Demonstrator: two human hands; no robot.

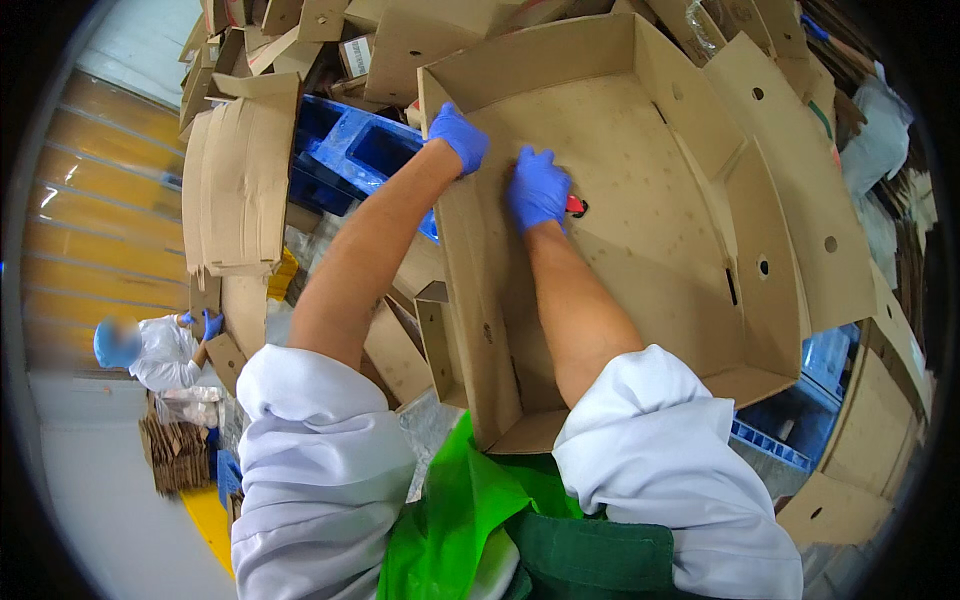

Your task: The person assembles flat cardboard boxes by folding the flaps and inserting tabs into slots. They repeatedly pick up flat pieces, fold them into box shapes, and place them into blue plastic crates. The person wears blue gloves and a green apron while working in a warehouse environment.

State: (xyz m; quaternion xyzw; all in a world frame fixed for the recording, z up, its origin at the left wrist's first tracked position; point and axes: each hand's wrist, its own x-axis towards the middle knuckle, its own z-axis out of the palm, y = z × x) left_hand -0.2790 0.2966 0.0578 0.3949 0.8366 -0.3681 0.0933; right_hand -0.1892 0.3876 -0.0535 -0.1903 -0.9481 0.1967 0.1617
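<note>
A large open cardboard box [640,225] with low walls lies in front of me, its flaps folded outward on the right. My left hand [458,138], in a blue glove, is closed over the top edge of its left wall near the far corner. Inside the box, close to that wall, my right hand [540,188], also blue-gloved, is closed around a small red and black tool [576,205]. Most of the tool is hidden by the hand, so its exact kind does not show.
Blue plastic crates [370,150] stand left of the box, and another blue crate [805,395] is at its lower right. Cardboard pieces [240,170] are heaped on several sides. At far left a co-worker [165,350] in white handles cardboard near a yellowish strip curtain [95,220].
</note>
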